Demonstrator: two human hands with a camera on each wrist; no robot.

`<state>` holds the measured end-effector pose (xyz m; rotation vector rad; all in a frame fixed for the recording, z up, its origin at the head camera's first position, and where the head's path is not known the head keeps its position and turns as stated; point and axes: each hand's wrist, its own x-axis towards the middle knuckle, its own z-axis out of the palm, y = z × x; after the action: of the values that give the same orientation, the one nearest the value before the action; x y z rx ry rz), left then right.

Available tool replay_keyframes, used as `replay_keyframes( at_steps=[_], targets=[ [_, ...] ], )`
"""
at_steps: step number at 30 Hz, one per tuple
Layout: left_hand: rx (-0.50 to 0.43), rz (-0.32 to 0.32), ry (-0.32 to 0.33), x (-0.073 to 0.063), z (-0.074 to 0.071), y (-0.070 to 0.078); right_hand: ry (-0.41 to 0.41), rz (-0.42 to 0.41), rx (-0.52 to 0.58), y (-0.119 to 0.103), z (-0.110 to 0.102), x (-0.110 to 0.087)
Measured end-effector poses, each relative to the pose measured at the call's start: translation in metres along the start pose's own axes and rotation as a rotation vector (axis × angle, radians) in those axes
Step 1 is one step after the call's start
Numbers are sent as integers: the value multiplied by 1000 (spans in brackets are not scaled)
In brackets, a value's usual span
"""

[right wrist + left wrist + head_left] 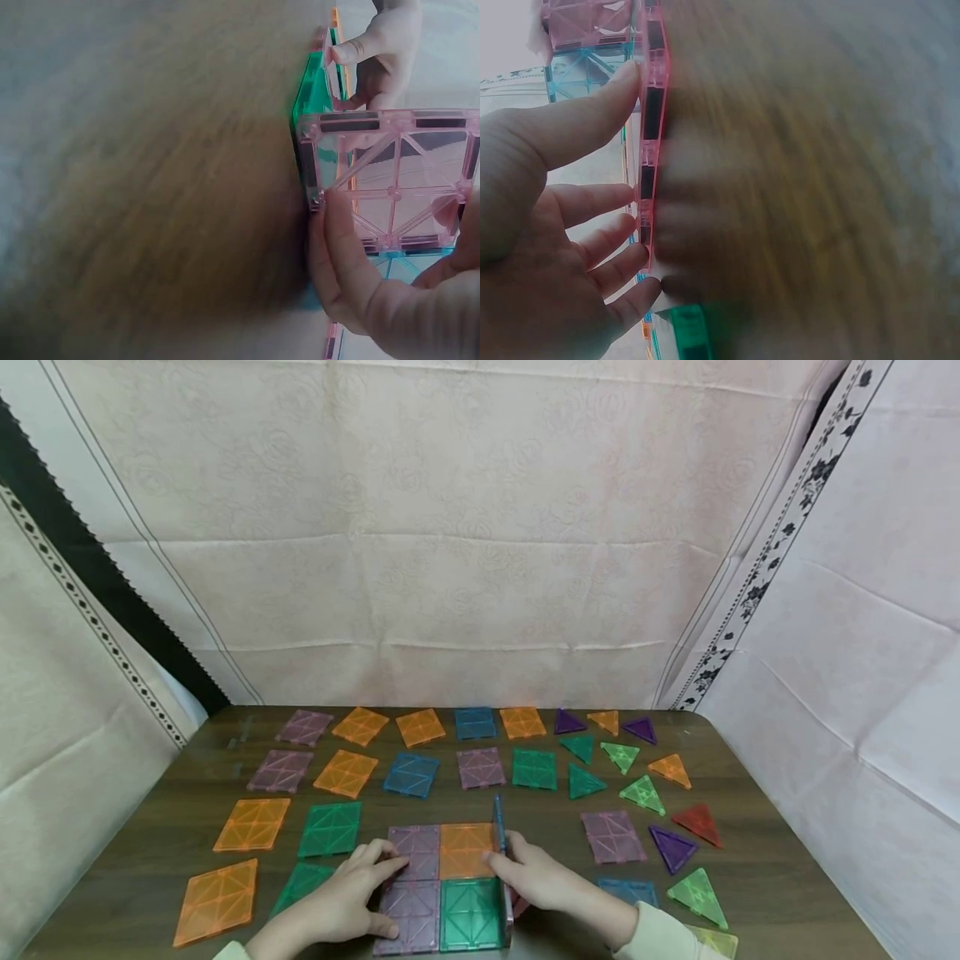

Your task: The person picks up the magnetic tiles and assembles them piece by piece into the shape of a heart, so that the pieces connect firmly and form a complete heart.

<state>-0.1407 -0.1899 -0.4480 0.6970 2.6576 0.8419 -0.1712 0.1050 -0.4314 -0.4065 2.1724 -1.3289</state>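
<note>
Four see-through magnetic square tiles lie flat in a two-by-two block: a pinkish-purple tile [415, 847] and another purple tile [408, 917] on the left, an orange tile [465, 850] and a green tile [470, 914] on the right. Along the block's right side stand a blue tile [498, 824] and, nearer, a pink tile [395, 193]. My right hand [536, 875] pinches the upright pink tile, thumb on the block side and fingers outside. With loosely extended fingers, my left hand [348, 889] touches the left edge of the purple tiles.
Loose square tiles, such as an orange one [217, 902] and a green one [330, 829], lie left and behind. Several triangle tiles, including a red one [699, 824], spread on the right. White cloth [480, 527] hangs behind the brown table [112, 893].
</note>
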Motion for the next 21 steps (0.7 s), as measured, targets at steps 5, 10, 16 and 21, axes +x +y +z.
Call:
replay_keyframes(
  at_steps=[5, 10, 16, 21],
  targets=[
    [1, -11, -6, 0, -1, 2, 65, 18, -24, -1, -1, -4],
    [14, -16, -10, 3, -4, 8, 90, 16, -36, -2, -2, -7],
    [-41, 75, -3, 14, 3, 27, 93, 7, -24, -1, -2, -9],
    [-61, 126, -80, 22, 16, 49, 106, -13, -12, 0, 0, -13]
  ],
)
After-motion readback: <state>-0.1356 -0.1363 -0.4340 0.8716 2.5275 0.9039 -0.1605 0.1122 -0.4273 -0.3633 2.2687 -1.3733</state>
